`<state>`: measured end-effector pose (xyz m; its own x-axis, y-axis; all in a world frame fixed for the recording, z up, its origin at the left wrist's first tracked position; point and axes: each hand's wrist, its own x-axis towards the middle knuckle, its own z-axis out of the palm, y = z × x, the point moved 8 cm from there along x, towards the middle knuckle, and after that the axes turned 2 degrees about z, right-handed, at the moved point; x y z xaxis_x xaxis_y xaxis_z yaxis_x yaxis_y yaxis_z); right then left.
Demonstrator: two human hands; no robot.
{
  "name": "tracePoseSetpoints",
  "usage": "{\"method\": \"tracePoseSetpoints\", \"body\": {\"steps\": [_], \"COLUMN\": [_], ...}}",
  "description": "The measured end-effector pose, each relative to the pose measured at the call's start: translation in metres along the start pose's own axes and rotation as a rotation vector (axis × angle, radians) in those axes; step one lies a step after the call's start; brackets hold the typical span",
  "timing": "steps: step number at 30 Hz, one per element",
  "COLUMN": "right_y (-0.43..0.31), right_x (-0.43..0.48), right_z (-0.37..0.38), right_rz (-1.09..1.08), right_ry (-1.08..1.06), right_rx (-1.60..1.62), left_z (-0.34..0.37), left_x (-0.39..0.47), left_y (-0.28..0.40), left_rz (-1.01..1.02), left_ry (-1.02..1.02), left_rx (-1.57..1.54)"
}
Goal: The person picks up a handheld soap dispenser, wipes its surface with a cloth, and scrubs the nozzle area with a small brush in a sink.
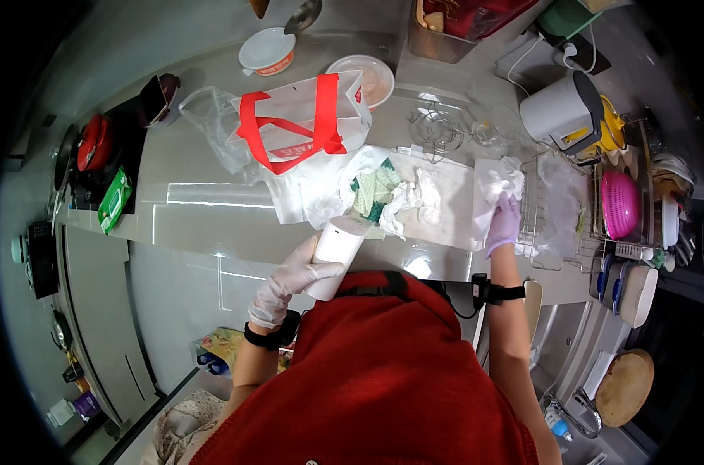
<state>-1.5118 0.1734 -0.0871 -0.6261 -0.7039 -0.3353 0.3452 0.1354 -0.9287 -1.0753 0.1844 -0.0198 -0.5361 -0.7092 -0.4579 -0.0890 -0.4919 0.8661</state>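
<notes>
My left hand [296, 270], in a thin translucent glove, grips a white cylindrical device [339, 247]. It is tilted just in front of the counter edge. My right hand [504, 220], in a lilac glove, has its fingers closed on a crumpled white tissue [502, 185] over a flat white sheet [482, 200]. Between the hands, a pale cloth [459, 218] lies on the counter with more crumpled tissues [413, 200] on it. A green patterned cloth [372, 192] is bunched beside them, left of the tissues.
A white bag with red handles [328, 131] stands behind the cloths, near lidded tubs [266, 52]. Wire racks [439, 128], a kettle [561, 110] and a dish rack with a pink colander [620, 204] stand at right. A green wipes pack [115, 200] overlaps the hob at left.
</notes>
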Motion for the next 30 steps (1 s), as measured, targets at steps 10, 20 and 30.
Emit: {"method": "tracePoseSetpoints", "body": {"steps": [10,20,30], "right_y": [-0.049,0.029,0.085], "right_x": [-0.023,-0.188,-0.210], "right_z": [0.002,0.286,0.372], "right_rz": [0.176,-0.557,-0.797], "right_ry": [-0.114,-1.160,-0.912], "right_rx": [0.205,-0.856,-0.935], "left_z": [-0.023,-0.079,-0.063], "left_x": [-0.009,-0.089,-0.146], "left_y": [-0.007,-0.017,-0.056], "left_rz": [-0.034,0.181,0.257], "left_ry": [0.101,0.722,0.937], "left_rx": [-0.259,-0.478,-0.579]}}
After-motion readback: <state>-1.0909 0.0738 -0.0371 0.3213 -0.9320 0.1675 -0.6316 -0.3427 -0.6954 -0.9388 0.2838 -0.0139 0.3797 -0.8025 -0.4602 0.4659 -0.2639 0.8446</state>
